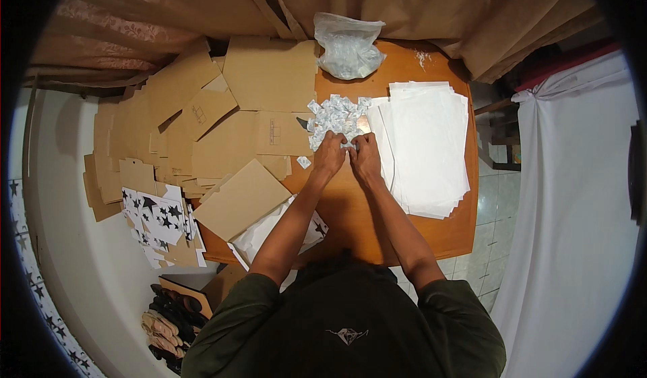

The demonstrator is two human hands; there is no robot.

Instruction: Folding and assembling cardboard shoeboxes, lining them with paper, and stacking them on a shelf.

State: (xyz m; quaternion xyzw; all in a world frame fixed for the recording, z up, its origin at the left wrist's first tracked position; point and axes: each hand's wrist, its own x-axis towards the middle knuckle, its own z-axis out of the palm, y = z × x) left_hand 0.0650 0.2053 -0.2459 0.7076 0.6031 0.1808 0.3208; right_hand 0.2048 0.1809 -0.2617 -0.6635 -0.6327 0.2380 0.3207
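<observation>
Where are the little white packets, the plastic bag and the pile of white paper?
packets (335, 113), head view, middle of the heap above the hands
plastic bag (348, 49), head view, its bulging middle
white paper (426, 142), head view, middle of the top sheet

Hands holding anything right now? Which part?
Both the left hand and right hand pinch at a small white packet at the near edge of the packet pile; exact grip point is too small to tell.

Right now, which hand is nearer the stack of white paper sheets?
Right. The right hand sits just beside the white paper stack, at its left edge; the left hand is farther left, at the pile of small packets.
</observation>
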